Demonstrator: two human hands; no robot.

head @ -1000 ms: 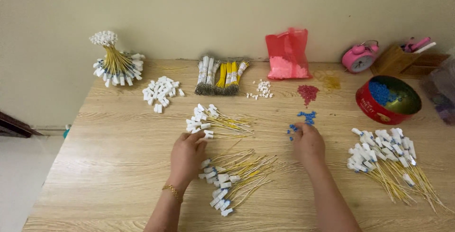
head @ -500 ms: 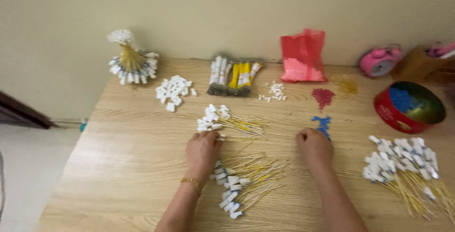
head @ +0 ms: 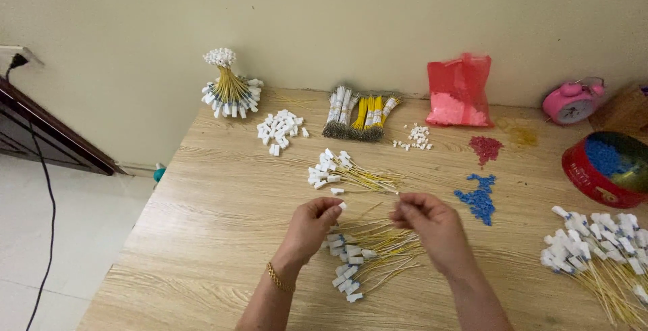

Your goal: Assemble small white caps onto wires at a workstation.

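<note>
Left hand (head: 312,221) pinches the white plug of one yellow wire (head: 368,201) and right hand (head: 426,221) pinches its far end, holding it just above the loose wire pile (head: 368,257) on the tabletop (head: 216,202). Risk, as I judge it: the thin wire could slip from the right fingertips and drop into the pile, or a wrist could drag wires off it. Count around the pile: one small wire bunch (head: 344,172) behind it, one blue bead patch (head: 479,197) to its right, one red tin (head: 604,169) farther right, two hands.
</note>
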